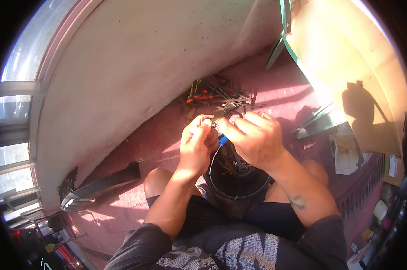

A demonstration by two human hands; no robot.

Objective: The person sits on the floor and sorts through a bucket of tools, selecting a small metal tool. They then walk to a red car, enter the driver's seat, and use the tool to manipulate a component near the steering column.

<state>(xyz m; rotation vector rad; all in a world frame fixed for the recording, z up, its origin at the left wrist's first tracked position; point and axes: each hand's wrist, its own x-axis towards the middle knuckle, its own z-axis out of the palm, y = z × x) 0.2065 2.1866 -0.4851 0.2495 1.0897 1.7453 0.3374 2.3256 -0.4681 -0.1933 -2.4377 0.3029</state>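
My left hand [196, 144] is closed, pinching a small pale, flat piece [208, 117] between thumb and fingers. My right hand [253, 139] is closed just beside it, its fingers at a small dark metal part [215, 125]; I cannot make out exactly what it grips. Under the right fingers shows a blue cylindrical object [223, 141], and a thin pale wire or cable [211, 164] hangs in a loop from it. Below both hands, between my knees, stands a black round container [231, 189] with dark bits inside, partly hidden by my hands.
A heap of metal rods and tools [212, 93] lies on the red floor by the wall [136, 58]. A dark curved plastic part [100, 184] is at the left. Cardboard [361, 67], green strips [318, 121] and a paper sheet [345, 157] are at the right.
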